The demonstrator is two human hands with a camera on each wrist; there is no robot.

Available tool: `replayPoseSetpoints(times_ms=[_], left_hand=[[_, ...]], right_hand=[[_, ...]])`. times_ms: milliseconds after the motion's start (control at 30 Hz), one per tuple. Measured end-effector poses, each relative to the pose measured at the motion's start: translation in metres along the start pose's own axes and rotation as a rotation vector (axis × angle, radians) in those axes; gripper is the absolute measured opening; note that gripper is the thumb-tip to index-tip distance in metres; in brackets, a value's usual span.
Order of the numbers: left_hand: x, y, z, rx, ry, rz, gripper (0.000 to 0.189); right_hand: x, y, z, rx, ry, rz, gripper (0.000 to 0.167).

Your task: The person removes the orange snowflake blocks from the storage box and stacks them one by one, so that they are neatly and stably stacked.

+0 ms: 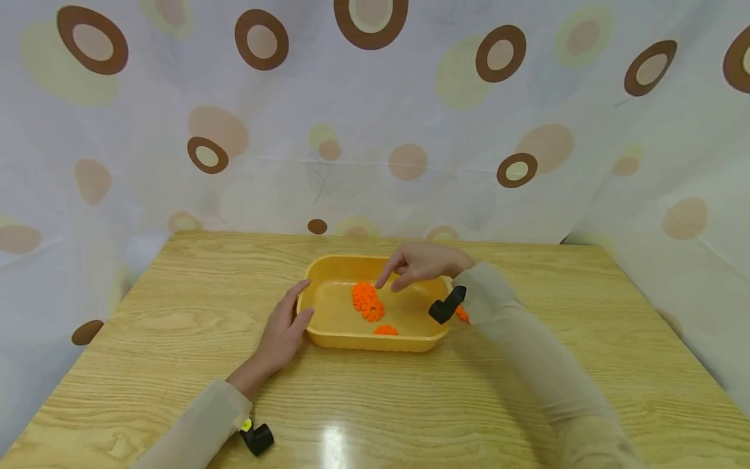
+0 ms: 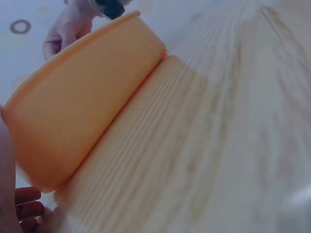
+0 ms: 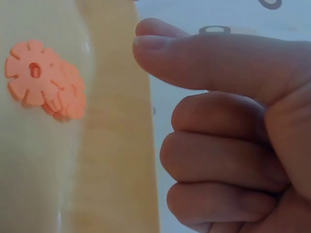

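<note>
A yellow plastic basin [image 1: 375,341] stands on the table. Inside it lie several orange notched interlocking discs [image 1: 372,309], most in one cluster, with another near the front wall. My left hand [image 1: 282,332] rests against the basin's left end, thumb and fingers spread along the rim; the left wrist view shows some fingertips [image 2: 28,209] beyond its outer wall. Over the basin hovers my right hand [image 1: 423,259], index finger pointing down beside the cluster, thumb apart. The right wrist view shows its other fingers [image 3: 218,155] curled, with nothing visible in them.
More orange pieces [image 1: 462,314] lie on the table just right of the basin, partly hidden by the right wrist. The wooden table [image 1: 375,404] extends around the basin. Behind it hangs a white curtain [image 1: 375,202] with brown and beige ovals.
</note>
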State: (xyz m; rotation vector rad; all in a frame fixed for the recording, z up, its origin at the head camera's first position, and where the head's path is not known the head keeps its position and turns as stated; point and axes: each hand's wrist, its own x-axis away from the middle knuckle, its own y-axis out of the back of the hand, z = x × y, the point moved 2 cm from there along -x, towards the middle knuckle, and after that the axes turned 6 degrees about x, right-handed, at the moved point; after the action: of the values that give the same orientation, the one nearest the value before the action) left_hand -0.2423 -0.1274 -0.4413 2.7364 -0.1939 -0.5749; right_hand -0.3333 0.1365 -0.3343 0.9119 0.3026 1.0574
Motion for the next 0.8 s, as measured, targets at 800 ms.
replayPoseSetpoints(times_ms=[800], left_hand=[[-0.001,0.002,0.003,-0.012,-0.007,-0.001,0.049]], right_hand=[[-0.03,-0.045,-0.014,-0.02,-0.004,0.272,0.029]])
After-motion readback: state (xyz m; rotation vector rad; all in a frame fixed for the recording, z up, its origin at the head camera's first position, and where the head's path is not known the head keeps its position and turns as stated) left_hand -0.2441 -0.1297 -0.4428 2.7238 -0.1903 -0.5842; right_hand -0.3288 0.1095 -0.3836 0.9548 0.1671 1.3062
